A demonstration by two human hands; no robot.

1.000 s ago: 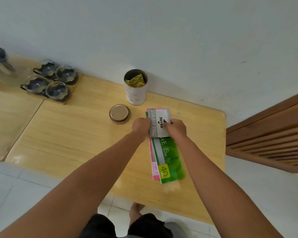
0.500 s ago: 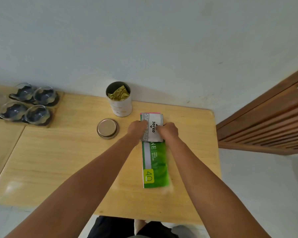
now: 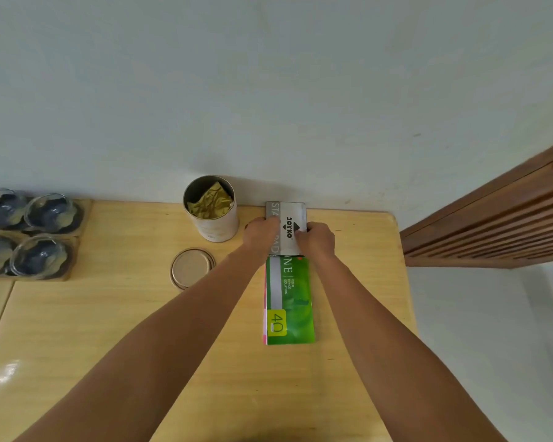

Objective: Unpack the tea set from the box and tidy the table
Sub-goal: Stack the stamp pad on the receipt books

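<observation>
A grey stamp pad box point(image 3: 292, 215) lies at the far edge of the wooden table point(image 3: 109, 330), against the wall. My left hand point(image 3: 261, 236) grips its left side and my right hand point(image 3: 315, 239) grips its right side. Just in front of the box lies a green packet point(image 3: 289, 301) marked 40, with a pink one showing under its left edge. Left of my hands stands an open white tea tin point(image 3: 213, 208) with a gold foil bag inside. The tin's round lid point(image 3: 192, 267) rests flat on the table in front of it.
Several glass cups point(image 3: 29, 234) on wooden coasters sit at the far left. A slatted wooden door point(image 3: 492, 224) stands to the right of the table. A white wall runs along the table's far edge.
Both hands have pushed the stamp pad box away from me, off the green packet and up against the wall. The green and pink packets now lie straight, one on the other.
</observation>
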